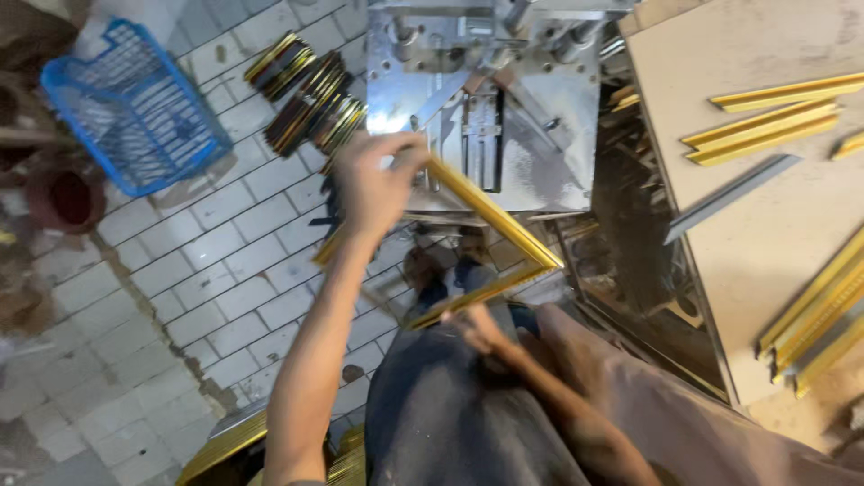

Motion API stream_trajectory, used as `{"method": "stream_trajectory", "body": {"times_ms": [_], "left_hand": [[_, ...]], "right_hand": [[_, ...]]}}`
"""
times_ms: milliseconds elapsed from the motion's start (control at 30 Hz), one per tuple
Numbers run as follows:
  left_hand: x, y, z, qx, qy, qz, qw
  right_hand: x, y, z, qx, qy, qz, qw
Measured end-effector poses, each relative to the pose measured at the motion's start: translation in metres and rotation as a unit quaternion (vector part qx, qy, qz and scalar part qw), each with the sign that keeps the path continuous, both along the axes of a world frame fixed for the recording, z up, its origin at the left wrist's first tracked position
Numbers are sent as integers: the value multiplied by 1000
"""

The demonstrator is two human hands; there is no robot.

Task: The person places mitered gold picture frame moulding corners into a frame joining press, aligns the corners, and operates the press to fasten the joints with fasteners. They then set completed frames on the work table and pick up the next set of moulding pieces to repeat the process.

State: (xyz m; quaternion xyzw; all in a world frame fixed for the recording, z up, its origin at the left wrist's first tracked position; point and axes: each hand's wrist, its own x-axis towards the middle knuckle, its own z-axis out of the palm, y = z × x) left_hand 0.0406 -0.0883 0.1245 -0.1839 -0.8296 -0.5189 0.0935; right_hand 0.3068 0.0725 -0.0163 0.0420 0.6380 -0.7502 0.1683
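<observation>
1. Gripping a gold picture frame [490, 236] at two sides: the left hand [373, 184] is closed over its upper corner at frame centre, and the right hand [477, 328] pinches its lower rail just below.
2. That frame hangs in the air, tilted, in front of a metal joining machine [490, 108] at top centre; its right corner points toward the wooden bench [747, 234].
3. White tiled floor [207, 270] lies open to the left.
4. At upper left, a blue plastic basket [135, 103] sits on the floor; its contents are hard to make out.
5. Finished frames [310, 94] are stacked beside it.
6. Gold moulding strips [765, 121] on the bench run off the right edge; motion blur softens everything.
</observation>
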Motion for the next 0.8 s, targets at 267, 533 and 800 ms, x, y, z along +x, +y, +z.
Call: {"method": "stream_trajectory", "body": {"times_ms": [267,533,800], "left_hand": [[-14,115,-63,-166,81,50,982],[-12,123,-74,-163,32,46,985],[14,54,-56,-357,128,116,918]], "right_hand": [[1,38,50,306,366,-174,861],[-139,94,108,657,253,-156,693],[-193,129,99,712,248,-178,632]]}}
